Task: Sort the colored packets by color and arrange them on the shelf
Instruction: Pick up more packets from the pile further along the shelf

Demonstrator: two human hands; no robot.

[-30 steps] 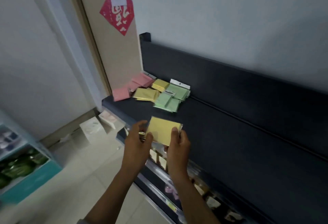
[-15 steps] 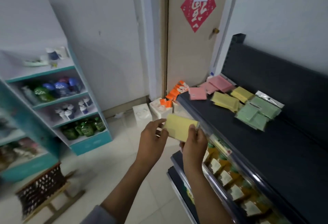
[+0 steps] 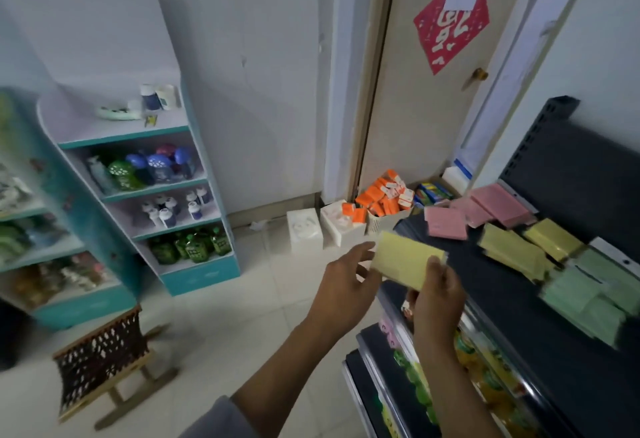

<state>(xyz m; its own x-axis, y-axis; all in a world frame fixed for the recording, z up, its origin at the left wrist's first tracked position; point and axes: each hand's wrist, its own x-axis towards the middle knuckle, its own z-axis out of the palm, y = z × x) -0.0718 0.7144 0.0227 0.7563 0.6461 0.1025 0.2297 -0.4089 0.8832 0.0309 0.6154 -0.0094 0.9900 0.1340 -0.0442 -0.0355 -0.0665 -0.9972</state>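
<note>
Yellow packet [image 3: 407, 264], the one in play, sits in mid-air just off the front edge of the dark shelf [image 3: 502, 302], held between both hands in the single head view. The right hand [image 3: 438, 295] pinches its near right corner, thumb on top; the left hand [image 3: 346, 285] has its fingers spread and reaching at the packet's left edge, and whether they touch it I cannot tell. On the shelf lie pink packets [image 3: 479, 214] at the far end, yellow packets [image 3: 526, 247] next, and green packets [image 3: 595, 293] nearest. The held packet looks thin, light and somewhat floppy, probably with a slick film wrap, so an edge or corner pinch should serve. No print on any packet is legible. A red diamond sign [image 3: 450, 27] on the door carries white characters I cannot read.
</note>
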